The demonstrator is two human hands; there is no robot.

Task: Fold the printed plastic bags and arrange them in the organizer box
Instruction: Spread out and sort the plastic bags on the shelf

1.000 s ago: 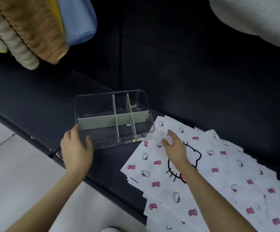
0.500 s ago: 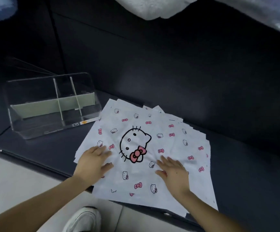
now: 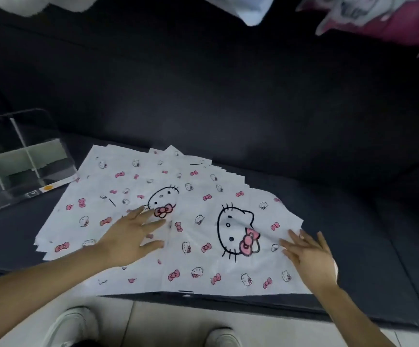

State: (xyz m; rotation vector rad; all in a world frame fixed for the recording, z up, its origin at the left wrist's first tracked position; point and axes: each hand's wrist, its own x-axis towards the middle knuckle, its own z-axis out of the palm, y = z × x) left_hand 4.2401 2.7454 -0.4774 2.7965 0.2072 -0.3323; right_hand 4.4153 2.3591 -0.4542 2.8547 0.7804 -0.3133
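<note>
- Left hand [image 3: 130, 240] is pinning the fanned stack of bags [image 3: 95, 196], fingers splayed, gripping nothing.
- Right hand [image 3: 308, 254] is pressing the top bag [image 3: 228, 246] flat-palmed, open, holding nothing (slippery film, so slide it clear singly before creasing).

A home: dark sofa [image 3: 228, 108], hanging laundry [image 3: 378, 18]

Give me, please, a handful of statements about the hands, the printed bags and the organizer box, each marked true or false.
1. Both hands lie open on the printed bags. True: the left hand and the right hand are flat, fingers spread.
2. The organizer box already holds folded bags. False: its visible compartments look empty.
3. The box sits left of the bags. True.
4. Only one bag lies on the dark surface. False: several overlap, fanned out.
5. The right hand grips the box. False: it rests on a bag.
</note>
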